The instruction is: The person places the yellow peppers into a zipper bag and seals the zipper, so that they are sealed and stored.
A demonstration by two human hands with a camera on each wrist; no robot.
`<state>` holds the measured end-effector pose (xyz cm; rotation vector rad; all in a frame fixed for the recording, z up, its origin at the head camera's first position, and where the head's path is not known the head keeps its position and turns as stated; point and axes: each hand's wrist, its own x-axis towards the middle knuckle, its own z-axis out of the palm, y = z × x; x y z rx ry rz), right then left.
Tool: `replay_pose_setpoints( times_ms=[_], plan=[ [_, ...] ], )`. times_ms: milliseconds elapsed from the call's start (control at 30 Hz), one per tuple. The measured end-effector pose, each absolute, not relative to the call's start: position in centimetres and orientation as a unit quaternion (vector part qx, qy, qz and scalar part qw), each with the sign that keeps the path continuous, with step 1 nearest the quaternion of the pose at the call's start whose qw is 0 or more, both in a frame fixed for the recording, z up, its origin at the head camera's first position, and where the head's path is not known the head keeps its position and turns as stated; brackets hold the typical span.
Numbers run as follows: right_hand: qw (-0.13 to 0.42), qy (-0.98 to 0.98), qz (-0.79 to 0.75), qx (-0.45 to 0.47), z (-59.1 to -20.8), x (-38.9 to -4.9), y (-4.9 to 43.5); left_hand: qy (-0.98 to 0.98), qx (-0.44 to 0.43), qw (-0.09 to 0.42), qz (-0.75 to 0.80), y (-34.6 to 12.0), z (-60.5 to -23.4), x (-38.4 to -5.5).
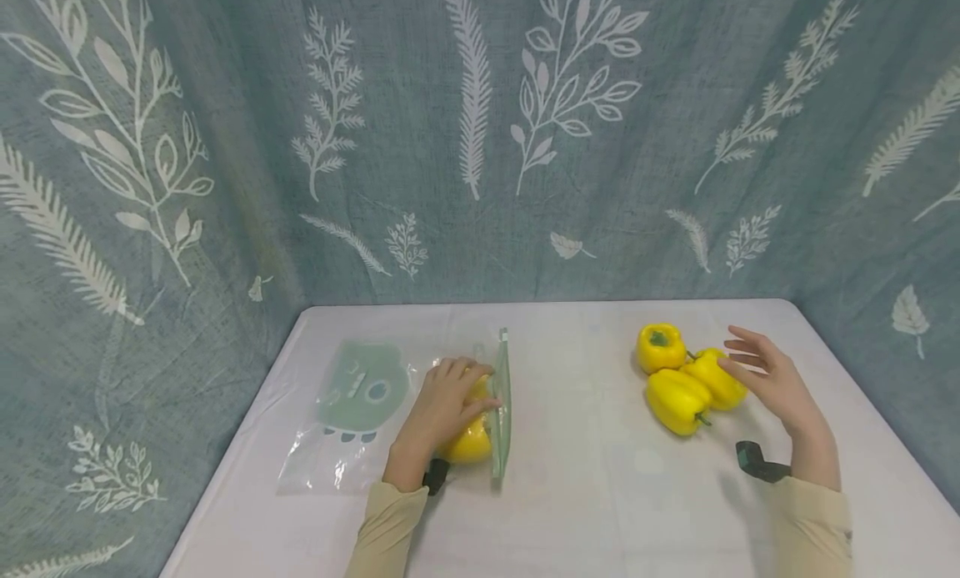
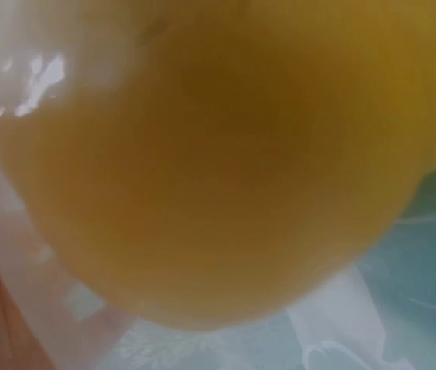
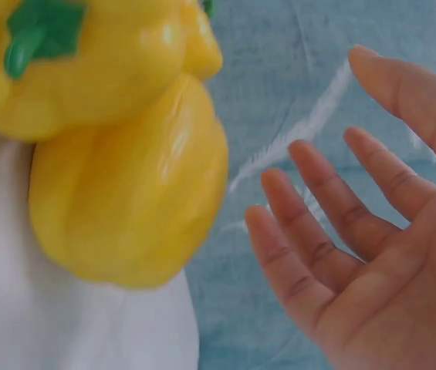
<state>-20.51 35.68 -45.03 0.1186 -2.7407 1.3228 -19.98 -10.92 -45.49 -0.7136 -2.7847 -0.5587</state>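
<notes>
A clear zip bag [image 1: 307, 461] with a green cartoon print lies at the left of the table. Inside its mouth end sits yellow bell pepper [image 1: 471, 446], partly covered by my left hand [image 1: 444, 399]. The left hand grips the bag over the pepper, thumb by the green zip strip [image 1: 503, 444]. Through the plastic, yellow fills the left wrist view. My right hand [image 1: 776, 386] is held at the right, fingers spread and palm bare, beside three yellow bell peppers: one upright [image 1: 661, 349], one in front [image 1: 677, 401], one nearest that hand [image 1: 716, 379].
The white table [image 1: 570, 486] stands against a blue-green curtain [image 1: 420, 128] with white leaf patterns, which surrounds it at the back and sides. A dark wrist camera [image 1: 757, 463] juts from the right wrist, above the table.
</notes>
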Motion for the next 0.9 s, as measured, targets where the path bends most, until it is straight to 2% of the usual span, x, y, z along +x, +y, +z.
replay_pose_setpoints(
  times_ms=[167,300,533,767,900],
  plan=[
    [0.073,-0.906,0.416,0.004,-51.5,-23.8,40.7,-0.945,-0.245,0.107,-0.188,-11.0,-45.6,-20.0],
    [0.058,-0.905,0.422,-0.008,-53.0,-24.5,42.5,-0.945,-0.245,0.108,-0.188,-11.0,-45.5,-20.1],
    [0.016,-0.903,0.430,-0.009,-52.6,-23.2,41.9,-0.945,-0.248,0.111,-0.184,-11.0,-45.6,-20.1],
    [-0.052,-0.893,0.447,0.011,-48.5,-20.7,38.2,-0.942,-0.256,0.118,-0.182,-11.0,-45.7,-20.2],
    [-0.083,-0.892,0.443,0.028,-47.3,-20.0,37.2,-0.943,-0.256,0.114,-0.180,-11.0,-45.8,-20.3]
  ],
)
